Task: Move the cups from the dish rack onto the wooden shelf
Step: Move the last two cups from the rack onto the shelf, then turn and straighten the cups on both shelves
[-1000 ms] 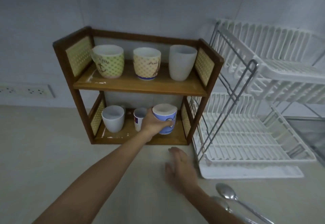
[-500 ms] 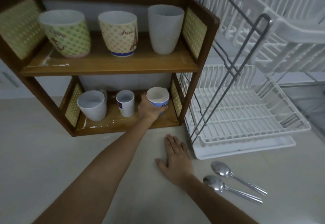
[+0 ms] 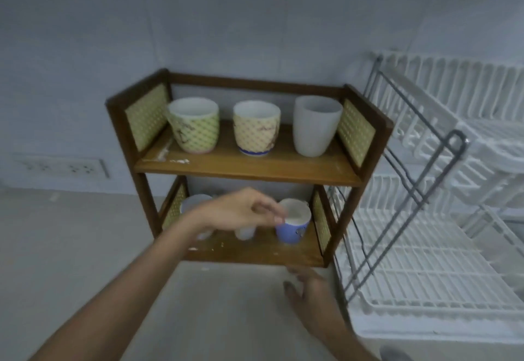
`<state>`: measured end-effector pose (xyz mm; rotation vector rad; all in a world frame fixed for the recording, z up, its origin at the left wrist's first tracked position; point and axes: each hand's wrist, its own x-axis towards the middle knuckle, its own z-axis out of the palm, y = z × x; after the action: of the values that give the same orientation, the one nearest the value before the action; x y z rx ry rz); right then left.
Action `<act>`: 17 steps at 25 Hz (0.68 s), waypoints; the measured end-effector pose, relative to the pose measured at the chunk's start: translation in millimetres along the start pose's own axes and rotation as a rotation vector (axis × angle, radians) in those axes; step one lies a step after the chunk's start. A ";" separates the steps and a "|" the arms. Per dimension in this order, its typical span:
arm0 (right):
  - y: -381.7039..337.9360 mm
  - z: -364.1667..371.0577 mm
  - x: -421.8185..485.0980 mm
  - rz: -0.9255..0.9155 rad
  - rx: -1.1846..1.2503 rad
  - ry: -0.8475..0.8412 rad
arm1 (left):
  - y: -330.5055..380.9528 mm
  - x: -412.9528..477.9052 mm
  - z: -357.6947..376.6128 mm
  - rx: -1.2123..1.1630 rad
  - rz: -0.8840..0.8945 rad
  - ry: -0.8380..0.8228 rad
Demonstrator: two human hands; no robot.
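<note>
While your left hand (image 3: pixel 241 213) hangs in front of the lower board of the wooden shelf (image 3: pixel 249 168), its fingers are loosely curled and grasp nothing; the fingertips (image 3: pixel 279 219) sit just at the rim of the blue cup (image 3: pixel 292 229), contact uncertain through the blur. That blue cup stands upright at the right end of the lower board. Two more cups share that board: a white cup (image 3: pixel 194 202) at the left end and a small cup (image 3: pixel 245 231) in the middle, both largely hidden behind your hand. Upper board, left to right: green patterned cup (image 3: pixel 194 125), yellow patterned cup (image 3: pixel 256 128), tall white cup (image 3: pixel 316 125), all upright and apart. Your right hand (image 3: pixel 312 287) lies low over the tabletop (image 3: pixel 71 247), just below the shelf's front edge, fingers spread, released, holding nothing. Dish rack (image 3: pixel 431 247) stands directly right of the shelf; no cups show on its white tiers. Wall socket strip (image 3: pixel 61 166) at left.
</note>
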<state>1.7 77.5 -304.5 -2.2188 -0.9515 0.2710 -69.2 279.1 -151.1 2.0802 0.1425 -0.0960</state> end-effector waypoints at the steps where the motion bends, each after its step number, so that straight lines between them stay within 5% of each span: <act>1: -29.5 -20.8 15.8 -0.077 0.115 0.040 | 20.9 -14.8 -27.8 -0.043 0.080 0.109; 3: -98.2 -68.6 51.0 -0.291 0.236 0.102 | 54.8 -29.9 -80.3 -0.098 0.181 0.459; 5: -164.7 -113.1 92.5 -0.496 0.188 0.202 | 76.7 -30.2 -122.7 0.022 0.180 0.618; 9: -251.3 -158.1 169.5 -0.391 -0.437 0.024 | 70.4 -16.5 -169.6 0.733 -0.217 0.296; 12: -262.4 -148.9 191.4 -0.184 -0.769 -0.146 | 58.6 -7.1 -175.4 0.766 -0.342 0.246; 17: -252.9 -153.6 207.3 -0.187 -0.566 -0.364 | 58.5 2.2 -171.7 0.823 -0.388 0.326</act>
<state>74.9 266.3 -5.2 -2.6094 -1.5817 0.3610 -57.2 400.3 -16.7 2.8491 0.8212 -0.0522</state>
